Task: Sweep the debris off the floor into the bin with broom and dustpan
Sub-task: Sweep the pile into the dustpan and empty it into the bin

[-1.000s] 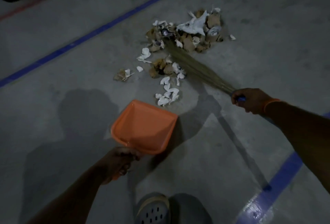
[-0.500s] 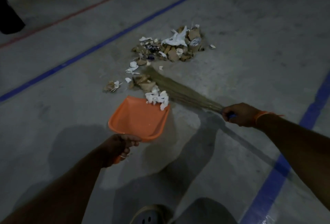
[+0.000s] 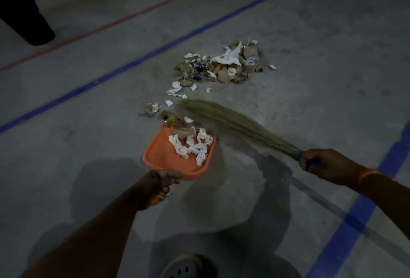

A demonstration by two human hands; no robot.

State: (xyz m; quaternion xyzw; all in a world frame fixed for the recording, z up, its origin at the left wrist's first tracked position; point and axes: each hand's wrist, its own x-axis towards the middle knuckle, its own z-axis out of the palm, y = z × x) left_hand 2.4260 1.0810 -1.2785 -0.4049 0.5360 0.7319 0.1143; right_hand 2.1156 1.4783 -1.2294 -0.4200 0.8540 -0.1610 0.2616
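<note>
In the orange plastic dustpan (image 3: pixel 164 155) gripped by the left hand (image 3: pixel 158 185), white paper scraps (image 3: pixel 193 147) now lie, newly swept by the straw broom (image 3: pixel 233 122) the right hand (image 3: pixel 328 164) clasps; main debris pile (image 3: pixel 226 65) remains.

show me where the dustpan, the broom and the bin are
dustpan (image 3: pixel 159 155): head view, on its bare orange floor.
broom (image 3: pixel 233 122): head view, mid-bristles.
bin (image 3: pixel 24 20): head view, on its dark side wall.

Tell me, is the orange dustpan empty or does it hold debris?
Partly filled: crumpled white paper scraps lie inside the orange dustpan.
</note>
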